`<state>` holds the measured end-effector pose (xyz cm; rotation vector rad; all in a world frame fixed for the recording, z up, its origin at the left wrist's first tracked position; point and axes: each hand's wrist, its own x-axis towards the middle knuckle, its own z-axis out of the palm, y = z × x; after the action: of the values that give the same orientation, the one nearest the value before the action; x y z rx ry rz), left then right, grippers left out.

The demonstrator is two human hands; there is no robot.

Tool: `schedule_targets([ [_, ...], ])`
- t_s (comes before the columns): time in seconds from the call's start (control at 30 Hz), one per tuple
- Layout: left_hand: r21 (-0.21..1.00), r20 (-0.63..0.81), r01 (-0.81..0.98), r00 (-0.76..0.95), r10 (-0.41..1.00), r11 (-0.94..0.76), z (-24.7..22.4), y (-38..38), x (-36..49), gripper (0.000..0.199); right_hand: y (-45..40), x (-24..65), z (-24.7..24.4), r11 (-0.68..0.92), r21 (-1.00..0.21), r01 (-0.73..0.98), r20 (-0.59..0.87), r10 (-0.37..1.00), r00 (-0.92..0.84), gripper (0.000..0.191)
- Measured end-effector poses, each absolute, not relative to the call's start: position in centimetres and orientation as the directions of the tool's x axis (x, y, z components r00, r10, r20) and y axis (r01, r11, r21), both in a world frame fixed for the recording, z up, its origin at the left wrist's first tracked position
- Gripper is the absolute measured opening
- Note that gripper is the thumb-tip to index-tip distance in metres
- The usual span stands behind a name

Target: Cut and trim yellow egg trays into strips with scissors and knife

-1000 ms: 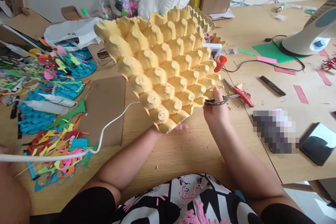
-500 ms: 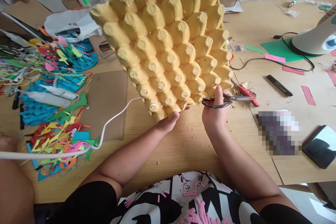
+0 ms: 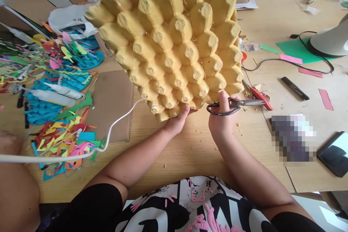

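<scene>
From the head view, we see the yellow egg tray [image 3: 174, 50] held up in front of us above the table [image 3: 179, 156], tilted so that its knobbly underside faces us and its far edge runs out of the top of the picture. The left hand [image 3: 176, 122] is at the tray's near lower edge, left of the right hand [image 3: 222, 125]; its grip is clamped on that edge, thumb in front. The fingers are mostly hidden behind the cardboard, so we cannot be sure how far they reach beneath it. The right hand's grip is closed on the scissors [image 3: 251, 102], thumb through a dark handle loop, blades pointing right, away from the tray. The tip of that thumb appears to touch the tray's lower right corner, so nearly all of the tray lies above and beyond both grips.

Just past the blades we find a red-handled tool [image 3: 261, 99] on the table. Left of the tray lie a flat brown board [image 3: 108, 105], a white cable [image 3: 115, 123] crossing its corner, a heap of coloured scraps [image 3: 61, 143] and two white bottles [image 3: 53, 96] on blue trays [image 3: 40, 112].
</scene>
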<state>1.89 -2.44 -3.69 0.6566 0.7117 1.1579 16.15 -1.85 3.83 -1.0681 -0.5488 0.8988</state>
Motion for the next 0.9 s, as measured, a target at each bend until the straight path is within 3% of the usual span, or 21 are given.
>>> schedule_targets([
  [0.13, 0.818, -0.076, -0.541, 0.236, 0.969, 0.195, -1.9, -2.2, 2.1, 0.056, -1.6, 17.2, 3.5, 0.22, -0.94, -0.261, 0.053, 0.849, 0.526, 0.045],
  [0.27, 0.813, -0.003, -0.568, 0.212, 0.977, 0.125, -0.5, -1.4, 2.0, 0.065, -1.8, 19.9, 3.0, 0.176, -0.964, -0.201, 0.091, 0.924, 0.372, 0.042],
  [0.5, 0.782, -0.048, -0.594, 0.244, 0.969, 0.188, -0.5, -0.4, 1.1, 0.047, -6.7, 23.8, 4.3, -0.164, -0.963, 0.213, -0.181, 0.981, -0.063, 0.037],
  [0.6, 0.808, -0.03, -0.564, 0.249, 0.968, 0.17, -0.8, -0.3, 0.9, 0.04, -8.1, 23.4, 4.6, -0.18, -0.936, 0.304, -0.245, 0.95, -0.192, 0.039],
  [0.7, 0.837, 0.011, -0.527, 0.279, 0.96, 0.143, -1.1, -0.4, 0.8, 0.047, -8.4, 22.7, 4.3, -0.188, -0.934, 0.305, -0.281, 0.912, -0.299, 0.039],
  [0.9, 0.857, 0.086, -0.508, 0.304, 0.949, 0.085, -1.8, -0.5, 0.5, 0.054, -8.3, 22.7, 3.7, -0.091, -0.826, 0.556, -0.294, 0.912, -0.287, 0.035],
])
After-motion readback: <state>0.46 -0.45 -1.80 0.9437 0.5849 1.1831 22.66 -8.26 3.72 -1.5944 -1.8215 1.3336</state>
